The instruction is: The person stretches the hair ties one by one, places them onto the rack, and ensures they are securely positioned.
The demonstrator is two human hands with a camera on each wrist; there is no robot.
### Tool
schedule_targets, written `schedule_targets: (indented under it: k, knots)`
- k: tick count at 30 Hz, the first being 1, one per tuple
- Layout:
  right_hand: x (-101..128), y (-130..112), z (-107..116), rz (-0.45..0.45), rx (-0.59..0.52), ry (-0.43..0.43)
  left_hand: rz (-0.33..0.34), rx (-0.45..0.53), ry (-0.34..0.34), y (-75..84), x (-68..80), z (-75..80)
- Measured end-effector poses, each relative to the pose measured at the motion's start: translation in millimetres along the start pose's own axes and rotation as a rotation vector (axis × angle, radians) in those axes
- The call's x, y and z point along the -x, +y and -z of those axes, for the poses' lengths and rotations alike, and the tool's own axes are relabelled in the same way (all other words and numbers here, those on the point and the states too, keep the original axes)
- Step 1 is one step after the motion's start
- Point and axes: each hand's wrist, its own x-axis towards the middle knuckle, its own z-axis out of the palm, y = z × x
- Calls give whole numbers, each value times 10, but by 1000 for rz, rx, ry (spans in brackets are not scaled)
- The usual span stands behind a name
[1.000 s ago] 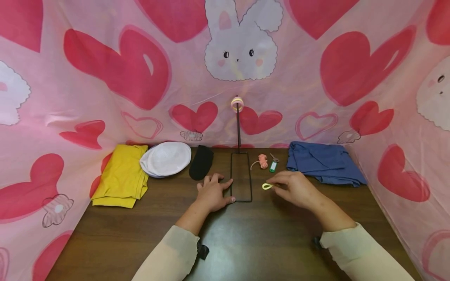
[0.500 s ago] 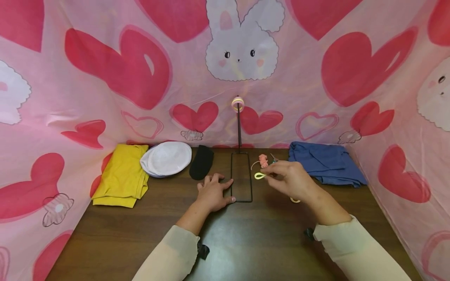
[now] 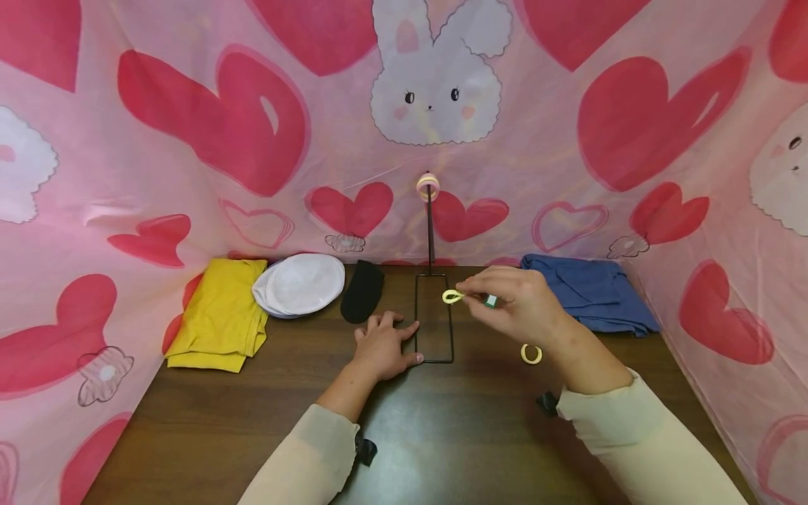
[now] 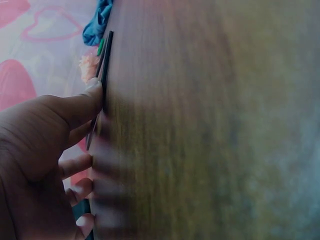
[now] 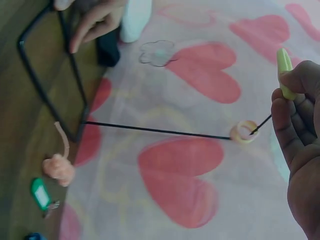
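My right hand (image 3: 517,298) pinches a yellow hair tie (image 3: 451,297) between thumb and fingertips, above the right side of a black wire stand's base (image 3: 452,330). The tie is squeezed into a narrow loop. In the right wrist view, this hand is high, near the stand's arm. Hair ties in pink and yellow (image 3: 428,187) hang on that arm. My left hand (image 3: 381,347) rests at the base's left side, its thumb and index finger pressing the wire and the other fingers spread on the table. A second pale yellow hair tie (image 3: 531,353) lies under my right wrist.
Left of the stand are folded yellow cloth (image 3: 217,315), a white cap-like cloth item (image 3: 299,286) and a black cloth piece (image 3: 362,291). Folded blue cloth (image 3: 587,294) lies right. A pink corded bundle (image 5: 59,170) and a green key tag (image 5: 40,194) lie beside the base. Patterned curtain (image 3: 435,161) hangs behind.
My right hand has moved left and away from me with the pinched hair tie, uncovering the other tie on the table and covering the pink bundle. My left hand stays put.
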Motion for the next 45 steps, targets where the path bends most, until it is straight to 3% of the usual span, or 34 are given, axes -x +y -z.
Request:
schedule_targets:
  k: [5, 13, 24, 37, 45]
  knots:
    - [-192, -77, 69, 63, -12, 46, 1, -9, 2, -15, -8, 5]
    - [-445, -165, 120, 84, -19, 102, 4, -5, -2, -29, -26, -7]
    - [-556, -166, 106, 77, -7, 136, 9, 4, 3, -36, -26, -22]
    - [-539, 45, -9, -23, 63, 155, 2, 1, 10, -14, 0, -5]
    - [-539, 216, -189, -106, 0, 211, -4, -4, 17, -7, -7, -12]
